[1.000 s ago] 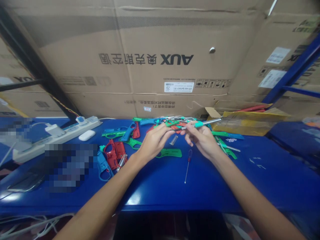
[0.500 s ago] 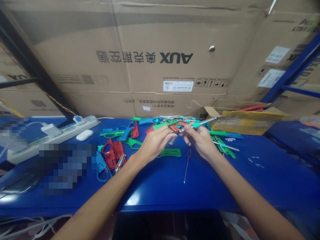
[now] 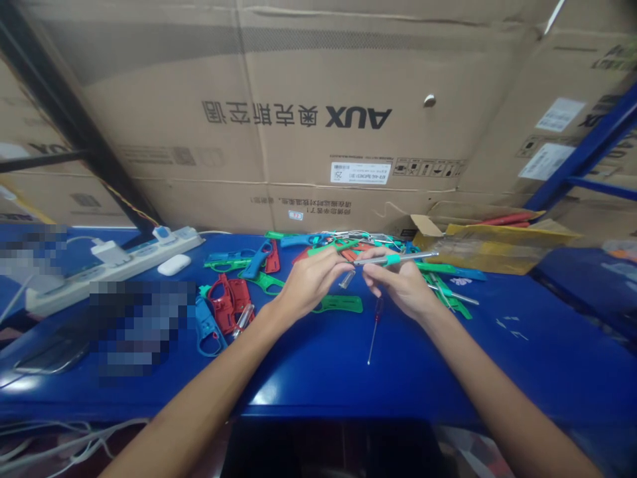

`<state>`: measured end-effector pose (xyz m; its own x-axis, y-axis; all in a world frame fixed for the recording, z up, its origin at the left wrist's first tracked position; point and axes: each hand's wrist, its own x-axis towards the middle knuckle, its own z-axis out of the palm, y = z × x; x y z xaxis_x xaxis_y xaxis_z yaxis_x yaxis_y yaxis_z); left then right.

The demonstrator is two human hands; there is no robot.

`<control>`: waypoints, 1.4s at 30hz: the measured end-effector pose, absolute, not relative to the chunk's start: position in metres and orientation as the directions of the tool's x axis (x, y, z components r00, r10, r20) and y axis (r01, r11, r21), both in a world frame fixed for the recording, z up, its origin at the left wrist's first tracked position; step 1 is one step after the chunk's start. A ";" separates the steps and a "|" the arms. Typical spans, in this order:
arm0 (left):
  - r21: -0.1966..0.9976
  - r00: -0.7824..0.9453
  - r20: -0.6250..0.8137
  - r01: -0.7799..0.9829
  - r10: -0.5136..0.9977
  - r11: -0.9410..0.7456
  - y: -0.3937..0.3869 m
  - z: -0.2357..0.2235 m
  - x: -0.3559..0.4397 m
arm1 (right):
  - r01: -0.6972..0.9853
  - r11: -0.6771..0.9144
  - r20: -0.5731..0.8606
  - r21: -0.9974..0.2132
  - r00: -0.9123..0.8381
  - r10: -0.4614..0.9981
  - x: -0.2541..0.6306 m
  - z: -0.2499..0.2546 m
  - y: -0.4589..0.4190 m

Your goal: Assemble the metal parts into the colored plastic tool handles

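In the middle of the head view, my right hand (image 3: 401, 284) is closed around a slim silver metal tube (image 3: 421, 256) with a teal collar (image 3: 393, 259). The tube lies nearly level, its free end pointing right. My left hand (image 3: 314, 277) pinches at the tube's left end, where the fingertips hide what they grip. Just below, between the hands, a small clear piece (image 3: 347, 279) is visible. A green plastic handle half (image 3: 341, 304) lies under my left hand. Below my right hand lies a small screwdriver (image 3: 373, 332) with a reddish handle, its tip toward me.
Red handle shells (image 3: 231, 302) and a blue one (image 3: 206, 325) lie left. More coloured shells and thin wires (image 3: 358, 236) are heaped behind my hands. A yellow-taped carton (image 3: 488, 245) stands back right, a power strip (image 3: 124, 259) and white case (image 3: 174, 265) left. Cardboard (image 3: 298, 60) walls the back.
The tube has swung to a more level angle, and more of it shows beyond my right hand. My left hand keeps its pinch. The whole view has shifted slightly.
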<state>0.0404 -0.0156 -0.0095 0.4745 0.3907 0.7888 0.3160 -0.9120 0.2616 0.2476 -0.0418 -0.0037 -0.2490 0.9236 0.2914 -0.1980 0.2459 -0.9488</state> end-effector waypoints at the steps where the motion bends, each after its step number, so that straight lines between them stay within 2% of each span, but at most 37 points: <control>1: 0.255 0.479 0.791 0.309 0.382 -0.916 -0.016 -0.009 0.041 | -0.197 0.248 0.294 -0.948 -0.253 0.922 0.247 -0.004 -0.042; 7: 0.254 0.492 0.808 0.204 0.323 -0.945 -0.019 -0.006 0.044 | -0.205 0.288 0.337 -0.935 -0.268 0.903 0.247 -0.008 -0.040; 15: 0.237 0.466 0.832 0.190 0.301 -0.953 -0.021 -0.002 0.043 | -0.228 0.263 0.327 -0.937 -0.316 0.890 0.253 -0.010 -0.041; 21: 0.418 0.445 0.793 0.102 0.417 -0.903 -0.024 0.001 0.045 | -0.244 0.291 0.363 -0.925 -0.347 0.865 0.251 -0.011 -0.042; 23: 0.435 0.458 0.779 0.097 0.428 -0.895 -0.024 0.002 0.045 | -0.242 0.280 0.353 -0.929 -0.353 0.867 0.250 -0.010 -0.043; 29: 0.348 0.434 0.819 0.146 0.376 -0.926 -0.023 0.003 0.042 | -0.299 0.125 0.248 -0.946 -0.419 0.874 0.243 -0.005 -0.050; 35: 0.260 0.425 0.845 0.203 0.324 -0.944 -0.021 0.003 0.040 | -0.275 0.162 0.254 -0.948 -0.344 0.904 0.242 -0.003 -0.048; 42: 0.393 0.406 0.802 0.194 0.438 -0.899 -0.022 0.002 0.041 | -0.264 0.218 0.297 -0.940 -0.311 0.903 0.248 0.001 -0.045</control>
